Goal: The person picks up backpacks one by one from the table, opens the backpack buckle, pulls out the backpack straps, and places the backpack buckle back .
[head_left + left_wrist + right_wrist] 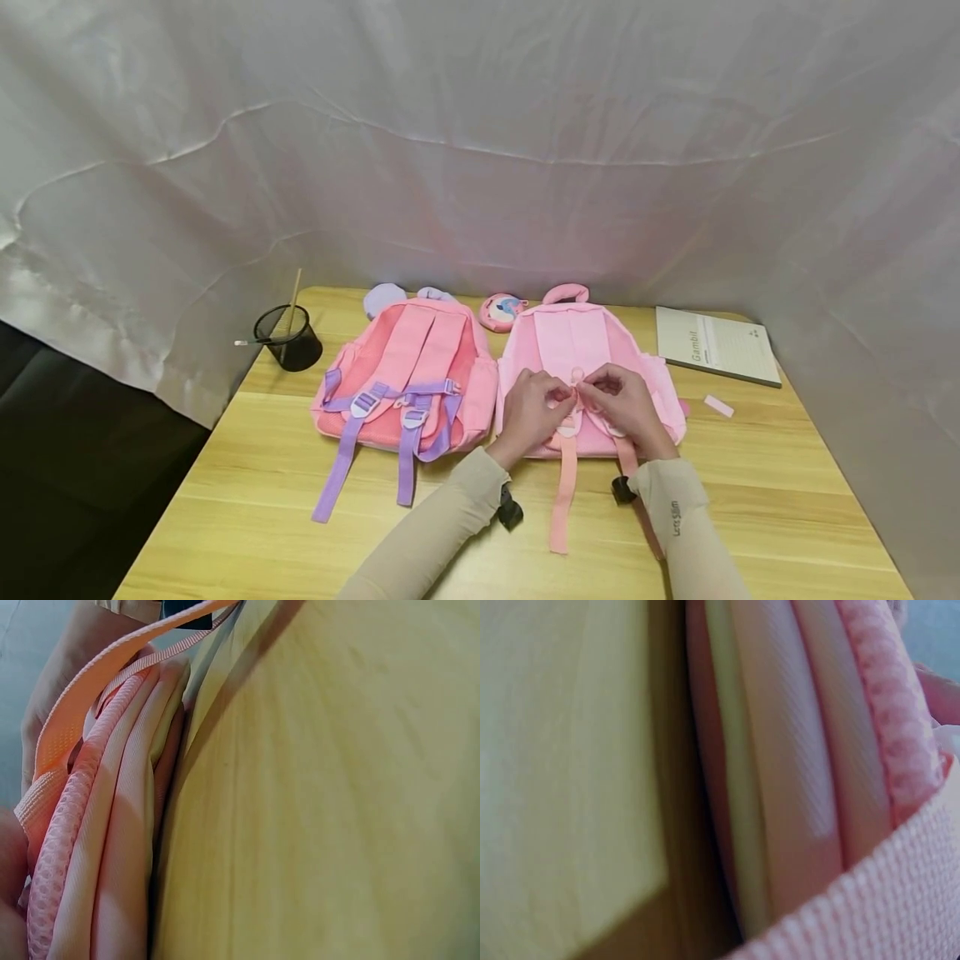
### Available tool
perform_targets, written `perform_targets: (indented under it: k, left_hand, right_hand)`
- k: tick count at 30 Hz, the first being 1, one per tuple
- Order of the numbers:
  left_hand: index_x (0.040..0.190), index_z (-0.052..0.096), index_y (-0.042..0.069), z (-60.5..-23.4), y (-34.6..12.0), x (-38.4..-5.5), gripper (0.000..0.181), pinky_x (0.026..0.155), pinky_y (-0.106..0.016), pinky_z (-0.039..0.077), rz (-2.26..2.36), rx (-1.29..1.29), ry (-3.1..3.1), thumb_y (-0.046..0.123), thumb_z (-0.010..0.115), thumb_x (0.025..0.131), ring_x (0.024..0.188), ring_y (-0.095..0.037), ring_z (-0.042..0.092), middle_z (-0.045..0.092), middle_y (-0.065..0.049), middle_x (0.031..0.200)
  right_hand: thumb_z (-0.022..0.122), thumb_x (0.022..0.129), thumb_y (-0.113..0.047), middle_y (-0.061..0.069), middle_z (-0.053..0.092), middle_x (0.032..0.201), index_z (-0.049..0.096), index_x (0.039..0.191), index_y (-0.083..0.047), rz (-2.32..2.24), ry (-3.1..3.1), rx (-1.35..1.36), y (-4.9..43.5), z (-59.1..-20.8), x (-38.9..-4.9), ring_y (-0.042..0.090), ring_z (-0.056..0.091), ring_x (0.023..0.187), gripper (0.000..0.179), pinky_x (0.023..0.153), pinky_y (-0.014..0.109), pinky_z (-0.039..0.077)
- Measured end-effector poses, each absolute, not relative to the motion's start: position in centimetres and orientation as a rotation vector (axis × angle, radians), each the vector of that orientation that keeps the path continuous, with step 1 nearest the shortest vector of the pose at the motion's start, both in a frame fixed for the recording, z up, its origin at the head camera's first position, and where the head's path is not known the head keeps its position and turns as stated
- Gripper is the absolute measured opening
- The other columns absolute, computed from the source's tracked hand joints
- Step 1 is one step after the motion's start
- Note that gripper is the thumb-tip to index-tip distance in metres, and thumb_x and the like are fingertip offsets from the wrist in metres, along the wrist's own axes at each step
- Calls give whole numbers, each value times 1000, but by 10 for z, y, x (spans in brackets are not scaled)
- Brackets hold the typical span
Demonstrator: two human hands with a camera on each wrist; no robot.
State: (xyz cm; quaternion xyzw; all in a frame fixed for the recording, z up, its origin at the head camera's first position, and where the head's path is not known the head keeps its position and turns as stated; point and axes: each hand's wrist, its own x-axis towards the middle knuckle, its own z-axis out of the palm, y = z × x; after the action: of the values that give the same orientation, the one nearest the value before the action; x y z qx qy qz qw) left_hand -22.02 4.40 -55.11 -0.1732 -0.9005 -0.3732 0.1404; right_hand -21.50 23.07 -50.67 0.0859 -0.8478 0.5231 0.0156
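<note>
A light pink backpack (517,354) lies with its shoulder straps facing up, on the right of the two bags. Over its middle, my left hand (534,410) and right hand (624,406) meet, fingertips nearly together. Each pinches part of the pink chest strap (577,377) that runs between the shoulder straps; the fingers hide most of its buckle. Below the hands, a peach webbing strap (565,500) trails onto the table. In the left wrist view, peach webbing (67,712) arches past the bag's mesh edge (60,862). Pink webbing (885,900) crosses close in the right wrist view.
A coral backpack (405,350) with purple straps lies to the left. Beyond it stands a black mesh pen cup (296,346). A notebook (720,346) and a small pale pink piece (719,406) lie right on the wooden table (780,508). Grey cloth (480,150) hangs behind.
</note>
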Motion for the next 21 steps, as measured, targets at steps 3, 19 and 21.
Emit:
perform_targets:
  k: [3,19,21]
  left_hand:
    - [86,79,30,-551,44,-220,6,67,-19,39,-1091,-492,-2582,35,81,88,82,-6,53,69,16,82]
    - [70,72,31,-553,43,-220,14,63,-20,35,-1089,-534,-2605,32,84,76,79,-7,48,61,15,71]
    - [71,72,31,-553,43,-220,13,63,-20,35,-1077,-535,-2610,31,84,75,79,-6,48,60,16,71]
  right_hand:
    - [78,93,-13,20,73,94,73,98,3,1629,-2640,268,228,-500,-212,11,65,76,18,70,20,53]
    - [79,94,-20,18,74,96,73,100,0,1630,-2585,229,238,-527,-224,8,64,78,22,70,18,52]
    - [80,93,-24,13,74,95,74,99,-3,1632,-2572,211,241,-537,-229,8,64,78,23,71,19,52]
